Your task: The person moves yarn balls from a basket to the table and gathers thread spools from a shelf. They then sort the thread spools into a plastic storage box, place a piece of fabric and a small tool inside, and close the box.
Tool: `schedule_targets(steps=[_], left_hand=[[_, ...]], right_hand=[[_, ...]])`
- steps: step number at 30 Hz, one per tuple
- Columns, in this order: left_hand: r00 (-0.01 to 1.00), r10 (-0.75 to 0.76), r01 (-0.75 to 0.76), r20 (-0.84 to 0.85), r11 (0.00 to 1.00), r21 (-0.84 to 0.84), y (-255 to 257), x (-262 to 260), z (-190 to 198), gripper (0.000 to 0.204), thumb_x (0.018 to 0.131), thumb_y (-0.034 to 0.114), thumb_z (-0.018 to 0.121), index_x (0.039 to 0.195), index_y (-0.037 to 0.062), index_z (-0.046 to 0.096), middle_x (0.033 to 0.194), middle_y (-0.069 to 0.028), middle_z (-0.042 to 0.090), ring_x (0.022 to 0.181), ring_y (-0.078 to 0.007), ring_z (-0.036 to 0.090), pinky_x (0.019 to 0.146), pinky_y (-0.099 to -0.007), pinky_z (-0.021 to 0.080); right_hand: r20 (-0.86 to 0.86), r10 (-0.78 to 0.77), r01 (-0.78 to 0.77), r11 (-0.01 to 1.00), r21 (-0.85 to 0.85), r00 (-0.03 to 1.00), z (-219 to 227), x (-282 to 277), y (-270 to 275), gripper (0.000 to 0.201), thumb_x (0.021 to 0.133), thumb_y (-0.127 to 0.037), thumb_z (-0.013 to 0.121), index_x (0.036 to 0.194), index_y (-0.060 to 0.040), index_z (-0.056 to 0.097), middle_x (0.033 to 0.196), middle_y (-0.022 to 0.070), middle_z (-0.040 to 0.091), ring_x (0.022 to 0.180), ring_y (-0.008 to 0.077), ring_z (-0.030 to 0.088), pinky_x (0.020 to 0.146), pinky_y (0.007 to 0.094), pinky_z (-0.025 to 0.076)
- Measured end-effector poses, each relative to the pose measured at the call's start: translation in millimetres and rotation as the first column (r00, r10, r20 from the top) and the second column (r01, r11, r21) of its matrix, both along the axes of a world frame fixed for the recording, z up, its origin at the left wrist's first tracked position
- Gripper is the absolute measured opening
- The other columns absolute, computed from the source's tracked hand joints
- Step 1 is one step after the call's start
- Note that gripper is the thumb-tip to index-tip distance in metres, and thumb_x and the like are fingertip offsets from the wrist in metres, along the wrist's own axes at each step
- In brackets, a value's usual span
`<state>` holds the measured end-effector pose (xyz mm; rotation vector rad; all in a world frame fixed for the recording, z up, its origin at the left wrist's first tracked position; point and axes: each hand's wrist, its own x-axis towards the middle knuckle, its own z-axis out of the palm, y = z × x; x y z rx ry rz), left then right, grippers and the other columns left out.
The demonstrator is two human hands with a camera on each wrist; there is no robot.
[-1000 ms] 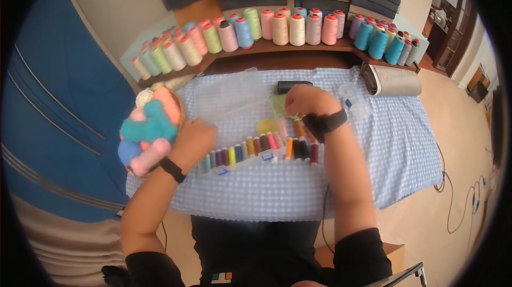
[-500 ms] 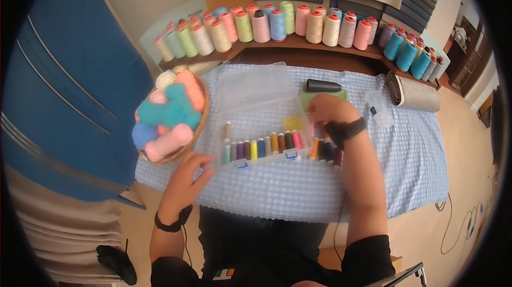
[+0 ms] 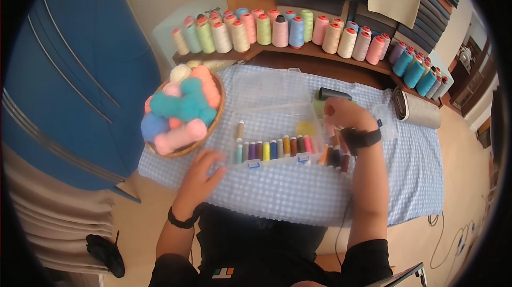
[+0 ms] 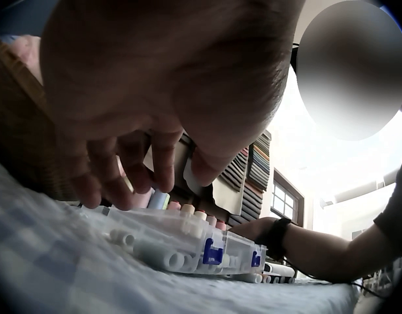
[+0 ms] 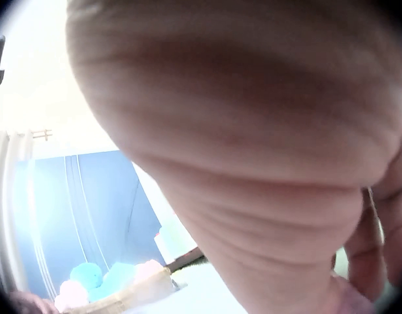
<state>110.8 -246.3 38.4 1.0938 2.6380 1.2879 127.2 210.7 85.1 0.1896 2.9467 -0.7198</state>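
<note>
A clear plastic box (image 3: 274,122) lies with its lid raised. Along its front runs a row of coloured thread spools (image 3: 266,151), with a tan spool (image 3: 240,131) behind at the left. My left hand (image 3: 200,176) hovers at the box's front left corner, holding nothing; in the left wrist view the hand (image 4: 168,85) has loosely bent, spread fingers above the box (image 4: 181,226). My right hand (image 3: 349,113) is over loose spools (image 3: 336,156) right of the box, fingers bent downward. Its fingertips are blurred; whether they hold a spool cannot be told.
A basket (image 3: 216,124) of yarn stands at the left. Behind the right hand are a black object (image 3: 335,94) and green cloth. A small clear case (image 3: 385,121) and a rolled fabric (image 3: 418,109) lie at the right. Large thread cones (image 3: 280,32) line the back shelf.
My left hand has left the box's left side and drawn back toward the front edge, uncovering the tan spool. My right hand remains around the loose spools. The head view has shifted.
</note>
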Motion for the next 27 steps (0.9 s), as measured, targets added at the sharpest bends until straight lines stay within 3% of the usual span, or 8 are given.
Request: schedule_targets(steps=[6,9,15,20,23,27], left_hand=[[0.998,0.014,-0.017,-0.067,0.999,-0.04,20.7,1.5,-23.6,0.066,0.096,0.021,0.077,0.152,0.0026,0.048,0.157,-0.0218,0.048,0.144,-0.0395,0.05,0.12,-0.047,0.041],[0.998,0.008,-0.01,-0.063,1.0,-0.022,30.3,4.6,-29.1,0.071,0.096,0.024,0.078,0.155,0.0026,0.045,0.159,-0.0254,0.046,0.149,-0.0429,0.045,0.123,-0.0495,0.037],[0.992,0.026,-0.021,-0.12,0.999,0.046,32.9,5.6,-41.3,0.065,0.096,0.025,0.078,0.151,0.0017,0.051,0.154,-0.0271,0.052,0.144,-0.0452,0.05,0.12,-0.0509,0.04],[0.979,0.058,-0.046,-0.198,0.997,0.062,32.3,10.5,-44.1,0.06,0.095,0.024,0.077,0.147,0.0023,0.056,0.151,-0.0267,0.054,0.135,-0.0468,0.055,0.113,-0.0527,0.045],[0.971,0.066,-0.06,-0.231,0.998,0.033,31.3,14.3,-42.1,0.06,0.095,0.024,0.076,0.147,0.003,0.056,0.151,-0.0258,0.054,0.133,-0.0468,0.056,0.111,-0.0528,0.045],[0.977,0.052,-0.044,-0.209,0.998,0.043,30.2,15.1,-41.9,0.06,0.095,0.025,0.076,0.148,0.0035,0.056,0.153,-0.0247,0.053,0.133,-0.0464,0.057,0.112,-0.0531,0.044]], right_hand=[[-0.339,-0.11,0.065,0.988,-0.14,0.934,34.2,17.2,11.8,0.018,0.095,-0.013,0.069,0.102,0.002,0.061,0.086,0.0129,0.072,0.085,0.0265,0.072,0.078,0.0382,0.056],[-0.415,-0.095,-0.021,0.963,-0.267,0.905,43.3,18.5,-5.5,0.019,0.096,-0.012,0.069,0.104,0.002,0.059,0.084,0.012,0.07,0.084,0.0243,0.071,0.079,0.037,0.056],[-0.478,-0.008,-0.153,0.943,-0.297,0.879,59.3,25.2,-62.8,0.018,0.097,-0.009,0.067,0.108,0.0014,0.057,0.09,0.0112,0.069,0.085,0.0216,0.07,0.079,0.0358,0.056],[-0.44,-0.051,-0.15,0.899,-0.411,0.897,56.0,27.2,-83.3,0.013,0.1,-0.01,0.062,0.108,-0.0006,0.058,0.088,0.013,0.072,0.082,0.0244,0.07,0.077,0.0375,0.056],[-0.42,0.028,-0.164,0.942,-0.293,0.907,60.0,10.2,-122.2,0.014,0.099,-0.012,0.061,0.108,-0.0009,0.06,0.083,0.0139,0.074,0.081,0.0277,0.072,0.076,0.0395,0.056],[-0.247,0.21,-0.24,0.965,-0.102,0.946,33.4,-29.7,-153.3,0.017,0.098,-0.014,0.058,0.108,-0.0012,0.063,0.086,0.018,0.076,0.087,0.0377,0.074,0.079,0.0468,0.056]])
